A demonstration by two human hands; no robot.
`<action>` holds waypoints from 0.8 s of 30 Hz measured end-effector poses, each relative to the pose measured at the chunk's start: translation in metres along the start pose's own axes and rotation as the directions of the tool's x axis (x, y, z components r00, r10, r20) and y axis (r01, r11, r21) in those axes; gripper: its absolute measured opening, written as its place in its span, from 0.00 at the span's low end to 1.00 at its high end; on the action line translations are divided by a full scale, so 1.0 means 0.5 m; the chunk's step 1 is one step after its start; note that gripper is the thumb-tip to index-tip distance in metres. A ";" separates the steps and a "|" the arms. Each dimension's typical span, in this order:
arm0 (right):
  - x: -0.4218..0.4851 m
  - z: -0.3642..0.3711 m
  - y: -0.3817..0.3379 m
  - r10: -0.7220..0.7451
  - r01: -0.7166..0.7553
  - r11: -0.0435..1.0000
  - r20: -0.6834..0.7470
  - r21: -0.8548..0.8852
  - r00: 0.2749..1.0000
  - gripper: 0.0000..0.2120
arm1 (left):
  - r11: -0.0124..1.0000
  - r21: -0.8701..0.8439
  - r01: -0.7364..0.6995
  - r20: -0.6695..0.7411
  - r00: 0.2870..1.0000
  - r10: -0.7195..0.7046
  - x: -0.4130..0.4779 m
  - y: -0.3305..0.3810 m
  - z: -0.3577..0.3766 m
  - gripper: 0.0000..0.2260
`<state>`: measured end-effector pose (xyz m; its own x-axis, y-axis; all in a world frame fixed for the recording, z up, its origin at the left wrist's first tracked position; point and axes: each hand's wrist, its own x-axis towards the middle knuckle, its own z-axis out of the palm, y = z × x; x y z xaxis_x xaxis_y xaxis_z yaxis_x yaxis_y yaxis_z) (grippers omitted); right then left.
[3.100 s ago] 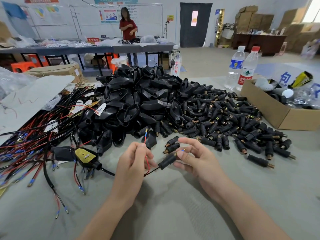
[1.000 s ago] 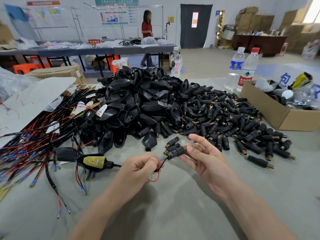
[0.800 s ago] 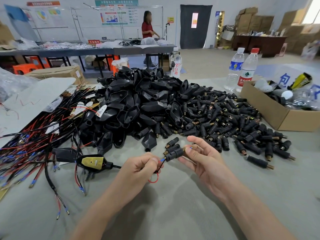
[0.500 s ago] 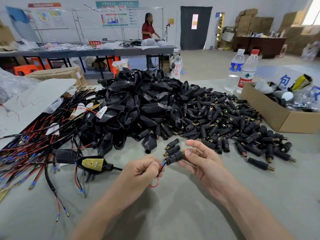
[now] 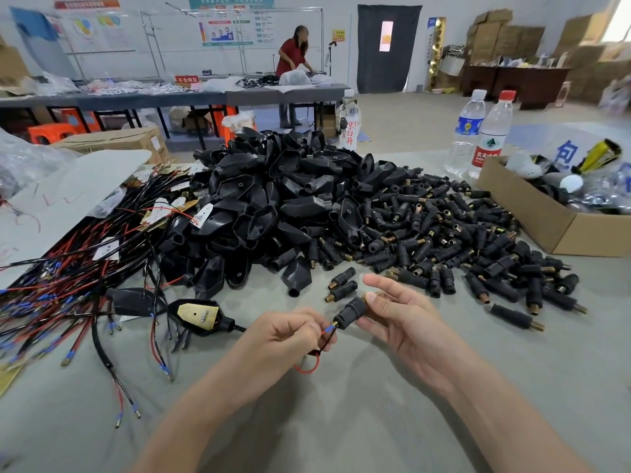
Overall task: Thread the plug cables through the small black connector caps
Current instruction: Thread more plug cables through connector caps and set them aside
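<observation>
- Grey felt-like cloth covers the bench (image 5: 341, 421), set in a workshop hall with pale walls, posters and stacked cartons; a person in a red top (image 5: 293, 52) stands at a far table
- Near the front edge the right hand (image 5: 403, 322) holds one small black connector cap (image 5: 350, 310), a ribbed plastic barrel, between thumb and curled fingers
- The left hand (image 5: 283, 339) pinches the thin wires of a plug cable (image 5: 239, 328); a blue-sleeved wire tip (image 5: 328, 330) sits right at the cap's lower opening and a red wire (image 5: 307, 368) loops out below the fingers
- That cable runs left to an open black plug shell (image 5: 199, 315) with a brass plate inside, lying on the cloth
- Behind, a heap of glossy black plug shells (image 5: 273, 199) stands beside a spread of loose caps (image 5: 444, 233) with brass threaded ends; red and black cables (image 5: 68, 285) tangle at the left
- A cardboard box (image 5: 546, 227) at the right is cut off by the frame, two clear water bottles (image 5: 466, 131) behind it
- How far the tip has entered the cap cannot be told; fingers hide the cap's far end
</observation>
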<state>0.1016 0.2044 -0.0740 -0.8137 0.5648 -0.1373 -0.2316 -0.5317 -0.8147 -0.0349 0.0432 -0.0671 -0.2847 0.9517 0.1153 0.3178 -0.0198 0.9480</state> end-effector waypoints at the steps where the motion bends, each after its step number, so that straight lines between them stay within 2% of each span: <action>1: 0.001 -0.001 0.001 0.009 -0.009 1.000 -0.003 0.001 1.000 0.17 | 1.000 0.003 0.002 -0.001 1.000 -0.002 0.000 0.001 0.001 0.17; 5: 0.002 -0.003 0.005 0.034 -0.034 0.999 0.000 -0.002 0.999 0.10 | 1.000 0.026 -0.002 -0.018 1.000 0.002 -0.001 -0.007 0.001 0.17; 16: 0.005 -0.006 0.011 0.027 -0.030 0.995 -0.031 -0.093 0.999 0.10 | 0.984 0.166 -0.064 -0.117 0.990 0.084 -0.006 -0.002 0.013 0.14; 18: 0.005 -0.007 0.013 0.016 -0.019 0.993 -0.035 -0.113 0.999 0.12 | 0.982 0.180 -0.053 -0.136 0.988 0.078 -0.005 -0.005 0.015 0.16; 24: 0.003 0.001 0.013 0.005 -0.006 0.998 -0.028 -0.061 1.000 0.09 | 0.977 0.207 0.054 -0.226 0.974 -0.006 0.001 -0.007 0.016 0.15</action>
<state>0.0986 0.2016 -0.0793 -0.7995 0.5799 -0.1568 -0.1935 -0.4957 -0.8467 -0.0289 0.0464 -0.0725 -0.4840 0.8576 0.1740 0.4825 0.0956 0.8707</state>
